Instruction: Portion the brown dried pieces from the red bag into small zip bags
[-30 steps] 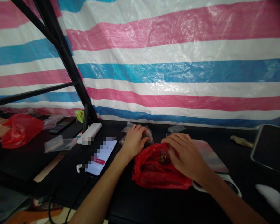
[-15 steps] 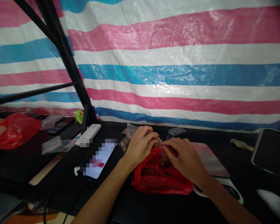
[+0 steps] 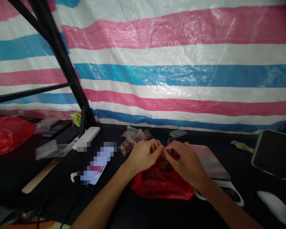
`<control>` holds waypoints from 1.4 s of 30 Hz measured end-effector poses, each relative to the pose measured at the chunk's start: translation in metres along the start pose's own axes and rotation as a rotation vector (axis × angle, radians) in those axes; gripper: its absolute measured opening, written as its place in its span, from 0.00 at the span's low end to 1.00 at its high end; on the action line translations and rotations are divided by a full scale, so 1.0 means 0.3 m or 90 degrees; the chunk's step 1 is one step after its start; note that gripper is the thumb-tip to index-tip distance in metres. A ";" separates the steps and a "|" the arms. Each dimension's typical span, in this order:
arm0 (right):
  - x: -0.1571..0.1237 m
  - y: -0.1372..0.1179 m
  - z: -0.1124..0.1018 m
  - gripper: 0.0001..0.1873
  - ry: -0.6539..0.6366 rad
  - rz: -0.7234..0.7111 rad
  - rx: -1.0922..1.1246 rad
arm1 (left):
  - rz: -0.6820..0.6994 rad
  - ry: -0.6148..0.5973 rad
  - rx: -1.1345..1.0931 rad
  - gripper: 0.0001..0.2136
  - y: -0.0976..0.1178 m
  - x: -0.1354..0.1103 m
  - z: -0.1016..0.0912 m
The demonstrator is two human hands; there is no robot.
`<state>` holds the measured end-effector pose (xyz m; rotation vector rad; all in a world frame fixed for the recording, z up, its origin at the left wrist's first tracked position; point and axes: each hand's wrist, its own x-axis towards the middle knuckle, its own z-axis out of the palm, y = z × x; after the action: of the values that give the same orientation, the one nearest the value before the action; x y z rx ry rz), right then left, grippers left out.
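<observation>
My left hand (image 3: 144, 156) and my right hand (image 3: 184, 162) meet above a crumpled red plastic bag (image 3: 160, 186), their fingertips pinching something small at its mouth. It looks like a clear plastic bag (image 3: 159, 142), mostly hidden by my fingers. Dark brown pieces (image 3: 166, 166) show inside the red bag. Just beyond my left hand lies a pile of small clear bags filled with dark brown pieces (image 3: 133, 141).
A phone with a blurred screen (image 3: 97, 163) and a white power bank (image 3: 87, 138) lie left of my arm. To the right are a pastel pad (image 3: 209, 161), a white mouse (image 3: 275, 207) and a dark tablet-like slab (image 3: 274, 154). A striped tarp (image 3: 181, 76) hangs behind.
My hands have drawn together, fingertips closing at the red bag's mouth. My left hand has moved off the small bags, leaving them in full view. The whole scene has shifted slightly left.
</observation>
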<state>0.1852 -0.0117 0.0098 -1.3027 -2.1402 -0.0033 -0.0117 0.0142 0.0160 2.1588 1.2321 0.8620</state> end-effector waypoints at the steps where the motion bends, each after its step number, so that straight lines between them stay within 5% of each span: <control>1: -0.001 -0.002 0.002 0.08 -0.006 0.001 0.002 | -0.007 -0.009 -0.033 0.15 -0.013 0.005 0.009; 11: -0.005 -0.021 0.001 0.08 -0.011 0.035 0.016 | 0.035 -0.072 -0.309 0.13 -0.053 0.026 0.023; 16: 0.001 -0.019 -0.003 0.08 -0.019 0.052 0.029 | 0.059 -0.106 -0.277 0.10 -0.045 0.017 0.010; 29: -0.002 -0.028 -0.014 0.07 0.063 0.032 -0.074 | 0.049 -0.023 -0.121 0.09 -0.023 0.000 0.006; 34: 0.006 -0.017 -0.050 0.13 0.012 0.089 0.015 | 0.147 -0.009 -0.085 0.10 0.003 -0.012 -0.021; 38: 0.011 -0.002 -0.046 0.24 -0.028 0.147 0.019 | 0.239 -0.070 -0.086 0.10 0.014 -0.023 -0.034; 42: 0.018 0.012 -0.031 0.22 -0.031 0.181 0.054 | 0.258 -0.110 -0.108 0.11 0.011 -0.024 -0.031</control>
<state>0.1910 -0.0085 0.0190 -1.5587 -1.9531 0.2361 -0.0193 0.0075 0.0225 2.3215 0.6218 0.8792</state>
